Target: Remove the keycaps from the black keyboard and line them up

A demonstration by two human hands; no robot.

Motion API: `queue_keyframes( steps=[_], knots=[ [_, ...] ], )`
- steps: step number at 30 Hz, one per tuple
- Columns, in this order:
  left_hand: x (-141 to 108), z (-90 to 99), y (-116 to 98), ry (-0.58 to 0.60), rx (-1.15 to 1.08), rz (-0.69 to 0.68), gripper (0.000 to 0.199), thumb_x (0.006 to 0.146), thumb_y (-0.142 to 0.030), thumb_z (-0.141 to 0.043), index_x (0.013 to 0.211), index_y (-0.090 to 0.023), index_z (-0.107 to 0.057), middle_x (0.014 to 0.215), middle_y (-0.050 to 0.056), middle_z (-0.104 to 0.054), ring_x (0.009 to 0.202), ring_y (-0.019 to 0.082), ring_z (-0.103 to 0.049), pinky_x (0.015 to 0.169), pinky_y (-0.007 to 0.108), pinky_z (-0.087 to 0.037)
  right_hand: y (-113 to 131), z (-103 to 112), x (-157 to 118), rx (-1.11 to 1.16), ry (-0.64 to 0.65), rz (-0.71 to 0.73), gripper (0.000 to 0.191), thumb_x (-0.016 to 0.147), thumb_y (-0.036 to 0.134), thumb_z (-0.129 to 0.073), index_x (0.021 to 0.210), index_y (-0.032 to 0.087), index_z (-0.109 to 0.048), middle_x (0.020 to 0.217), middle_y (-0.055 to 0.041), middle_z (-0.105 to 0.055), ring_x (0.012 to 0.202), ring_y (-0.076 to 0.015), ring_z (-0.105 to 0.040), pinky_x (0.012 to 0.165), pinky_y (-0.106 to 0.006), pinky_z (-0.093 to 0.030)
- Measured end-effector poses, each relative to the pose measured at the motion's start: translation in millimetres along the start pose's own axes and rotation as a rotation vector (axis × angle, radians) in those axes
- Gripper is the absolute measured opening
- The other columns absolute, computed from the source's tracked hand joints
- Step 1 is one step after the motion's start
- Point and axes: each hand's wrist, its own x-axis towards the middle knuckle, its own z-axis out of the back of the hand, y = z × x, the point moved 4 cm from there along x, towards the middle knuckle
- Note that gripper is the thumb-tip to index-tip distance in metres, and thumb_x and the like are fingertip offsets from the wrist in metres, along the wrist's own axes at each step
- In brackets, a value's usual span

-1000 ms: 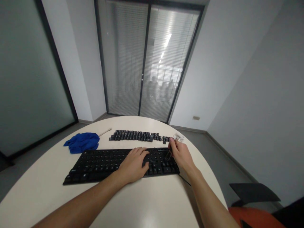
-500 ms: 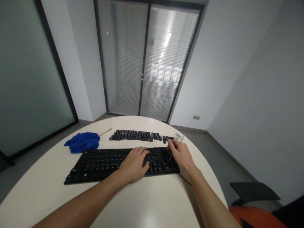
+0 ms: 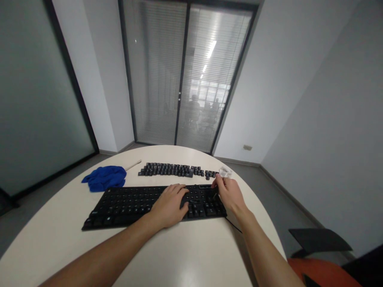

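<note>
On the worktop point(image 3: 191, 251) sits the black keyboard point(image 3: 131, 201), left hand point(image 3: 168, 205) laid across it, fingers loosely spread. Right hand point(image 3: 230, 193) over the number-pad end, fingers pinched narrow on what looks like a thin wire tool point(image 3: 215, 196), too dark to be sure. Step reads as keycap pulling; next calls for a steady board, straight lift. Keys under both hands hidden; loose keycaps point(image 3: 167, 169) beyond, legends unreadable.

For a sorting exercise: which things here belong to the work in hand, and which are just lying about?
Belonging, apparently:
black rectangular keyboard beneath the left hand
thin wiry tool in the right hand
loose black keycaps

Lying about now:
crumpled blue cloth
slim pale stick
translucent whitish object
</note>
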Motion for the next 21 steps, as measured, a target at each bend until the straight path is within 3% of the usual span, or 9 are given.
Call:
queue_keyframes(
  steps=[21],
  knots=[
    [-0.1,-1.8,2.1,-0.013,0.027,-0.016,0.040,0.088,-0.029,-0.051,0.125,-0.018,-0.057,0.137,0.010,-0.054,0.127,0.027,-0.047,0.113,0.043,-0.033,-0.1,2.0,-1.0,0.026,-0.084,-0.010,0.056,0.098,0.044,-0.027,0.065,0.019,-0.064,0.062,-0.0073,-0.064,0.063,-0.0203,-0.058,0.062,-0.028,-0.038]
  ],
)
